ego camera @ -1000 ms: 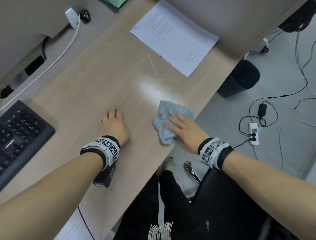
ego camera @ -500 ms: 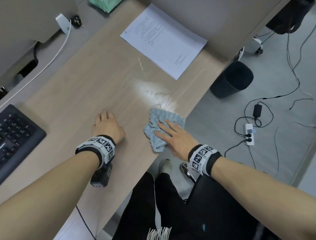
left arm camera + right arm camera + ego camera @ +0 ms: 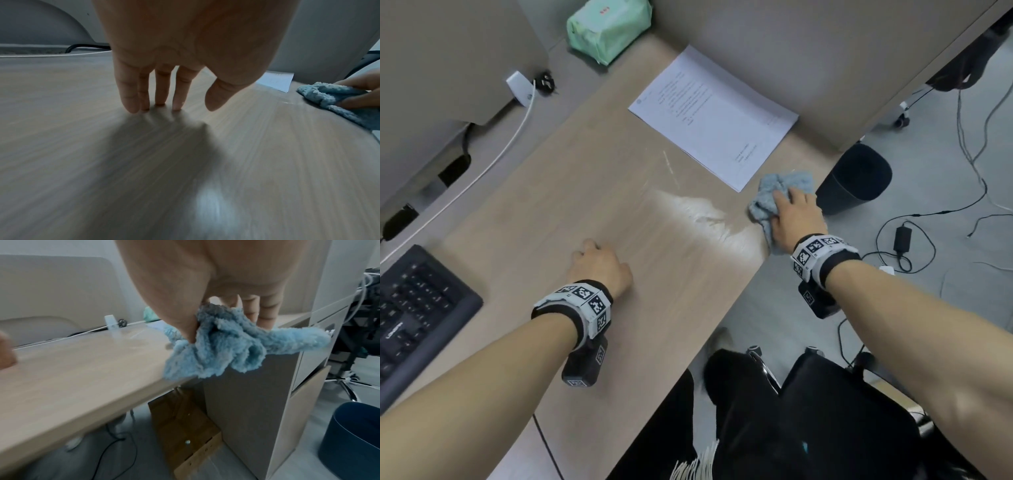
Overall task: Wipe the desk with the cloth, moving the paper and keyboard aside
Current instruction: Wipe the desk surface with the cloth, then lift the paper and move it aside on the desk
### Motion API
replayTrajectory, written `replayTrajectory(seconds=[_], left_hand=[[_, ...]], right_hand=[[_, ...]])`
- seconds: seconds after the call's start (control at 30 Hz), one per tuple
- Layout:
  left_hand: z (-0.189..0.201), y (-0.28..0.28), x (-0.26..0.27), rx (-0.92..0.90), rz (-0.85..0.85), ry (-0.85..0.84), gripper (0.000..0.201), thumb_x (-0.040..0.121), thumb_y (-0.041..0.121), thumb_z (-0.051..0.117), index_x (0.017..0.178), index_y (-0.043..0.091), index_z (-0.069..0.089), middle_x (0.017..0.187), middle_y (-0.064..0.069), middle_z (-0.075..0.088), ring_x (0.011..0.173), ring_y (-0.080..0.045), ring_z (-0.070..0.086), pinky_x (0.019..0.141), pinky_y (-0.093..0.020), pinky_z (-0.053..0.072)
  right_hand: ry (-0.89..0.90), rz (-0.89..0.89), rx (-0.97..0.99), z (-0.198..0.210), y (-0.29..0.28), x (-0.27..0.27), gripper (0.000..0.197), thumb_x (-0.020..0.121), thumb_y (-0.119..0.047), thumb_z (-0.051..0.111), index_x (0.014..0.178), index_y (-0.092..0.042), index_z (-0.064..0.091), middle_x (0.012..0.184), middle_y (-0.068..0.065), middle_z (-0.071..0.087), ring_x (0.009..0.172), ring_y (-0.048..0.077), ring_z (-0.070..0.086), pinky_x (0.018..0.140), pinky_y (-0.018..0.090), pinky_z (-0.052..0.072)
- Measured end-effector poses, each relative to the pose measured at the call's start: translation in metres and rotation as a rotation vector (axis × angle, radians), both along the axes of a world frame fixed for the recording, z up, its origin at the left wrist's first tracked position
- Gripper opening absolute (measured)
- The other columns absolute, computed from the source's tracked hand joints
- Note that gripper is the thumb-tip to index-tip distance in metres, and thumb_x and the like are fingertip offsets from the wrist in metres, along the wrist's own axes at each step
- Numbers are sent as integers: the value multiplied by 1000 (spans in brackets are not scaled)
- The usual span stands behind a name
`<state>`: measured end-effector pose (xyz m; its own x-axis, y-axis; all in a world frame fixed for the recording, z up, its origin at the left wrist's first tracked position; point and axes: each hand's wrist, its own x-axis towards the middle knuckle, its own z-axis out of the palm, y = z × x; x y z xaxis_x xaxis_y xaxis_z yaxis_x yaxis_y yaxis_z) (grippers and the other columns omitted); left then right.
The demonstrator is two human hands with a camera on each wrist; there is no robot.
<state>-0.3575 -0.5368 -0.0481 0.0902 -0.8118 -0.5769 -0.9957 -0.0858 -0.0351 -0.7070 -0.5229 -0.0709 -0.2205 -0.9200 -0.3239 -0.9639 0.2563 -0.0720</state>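
My right hand grips a bunched light-blue cloth at the right front edge of the wooden desk, just off the near corner of the white printed paper. In the right wrist view the thumb and fingers pinch the cloth, and part of it hangs over the desk edge. My left hand rests on the middle of the desk, its straight fingertips touching the wood and holding nothing. The black keyboard lies at the far left.
A green tissue pack and a white charger with its cable sit at the back. Beige partitions close the back and right side. A dark bin, cables and a power strip are on the floor. A cardboard box sits under the desk.
My right hand has slid the cloth along the front edge to the right, up to the paper's corner, and now bunches it instead of lying flat. The left hand stays put.
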Motion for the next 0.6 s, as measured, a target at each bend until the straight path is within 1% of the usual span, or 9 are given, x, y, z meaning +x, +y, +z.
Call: replayTrajectory(seconds=[0.13,0.2,0.27,0.33,0.37,0.43,0.5,0.53,0.6], left_hand=[[1,-21,-1,31,43,10,43,86,39,48,114,9,59,123,-14,45,114,-37,47,90,-44,46],[2,-33,-9,0,99,65,37,86,38,49,109,12,60,121,-13,46,114,-35,48,90,-43,46],[6,-46,-24,-25,200,173,26,85,36,51,99,16,60,114,-11,52,105,-34,54,87,-40,47],[8,-62,-43,-2,324,321,13,84,32,54,86,20,59,103,-8,61,96,-32,59,85,-36,48],[8,-71,-53,30,392,392,10,83,30,56,82,21,58,97,-6,66,93,-30,61,84,-34,49],[5,-85,-70,93,545,551,11,76,28,59,76,17,59,87,-7,71,84,-30,66,82,-39,55],[10,-101,-93,142,743,718,10,74,25,62,74,15,59,80,-10,69,70,-28,63,74,-44,56],[12,-109,-106,167,853,799,10,80,21,63,75,14,58,79,-11,65,67,-26,59,68,-42,54],[18,-124,-129,202,1050,920,12,91,18,59,81,11,56,82,-11,60,69,-23,58,65,-37,52]], right_hand=[[31,-80,74,9,-31,-2,46,91,-27,55,133,-11,43,132,19,40,118,39,42,91,48,45],[-16,-99,117,18,-43,-6,48,90,-34,57,130,-13,42,128,15,41,114,37,47,86,47,48],[-74,-76,146,29,-50,-11,60,85,-55,58,131,-19,42,125,9,45,107,34,55,81,44,48],[-103,-40,120,44,-57,-17,72,76,-76,51,125,-24,44,116,4,51,98,29,59,77,40,47],[-125,-51,86,51,-65,-22,75,74,-82,47,123,-25,46,113,4,53,95,28,60,77,39,47],[-215,-115,29,60,-84,-31,80,76,-81,47,129,-21,48,122,8,56,104,30,60,83,41,48],[-374,-268,29,60,-114,-47,77,80,-72,53,130,-12,51,122,7,59,108,27,59,90,41,48],[-490,-407,37,58,-131,-56,71,81,-67,56,122,-9,55,115,5,62,98,26,62,87,41,53],[-788,-785,67,56,-156,-66,52,84,-51,64,107,-5,56,100,10,66,69,28,68,66,40,60]])
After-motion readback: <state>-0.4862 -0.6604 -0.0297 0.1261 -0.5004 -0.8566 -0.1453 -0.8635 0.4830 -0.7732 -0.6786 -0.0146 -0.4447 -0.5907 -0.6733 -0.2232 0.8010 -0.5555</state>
